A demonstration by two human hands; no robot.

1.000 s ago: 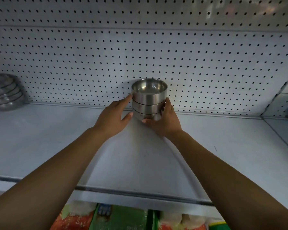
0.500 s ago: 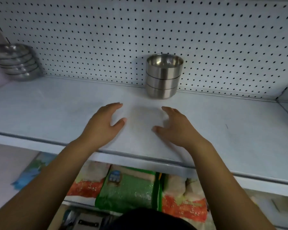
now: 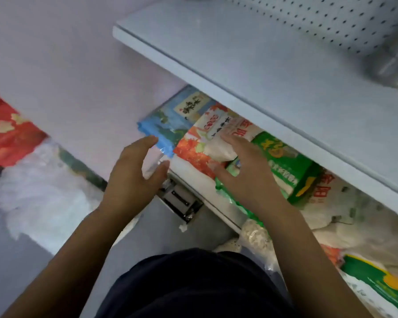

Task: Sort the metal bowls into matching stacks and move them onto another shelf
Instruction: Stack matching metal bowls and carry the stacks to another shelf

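Observation:
A stack of small steel bowls (image 3: 392, 65) stands blurred on the white shelf (image 3: 251, 72) at the far right edge, against the pegboard. My left hand (image 3: 133, 177) and my right hand (image 3: 244, 173) hover below the shelf's front edge, in front of the lower shelf. Both have relaxed, spread fingers and hold nothing. The second stack of wider bowls is out of view.
Under the white shelf lie several rice bags: a blue bag (image 3: 170, 120), a red and white bag (image 3: 205, 143), a green bag (image 3: 283, 164). A metal bracket (image 3: 179, 200) sits at the lower shelf's corner. More bags (image 3: 14, 143) lie at the left. My dark trousers (image 3: 193, 285) fill the bottom.
My hands let go of the small bowl stack and drew back off the shelf. The view has swung down and left, so the hands now hang in front of the lower shelf.

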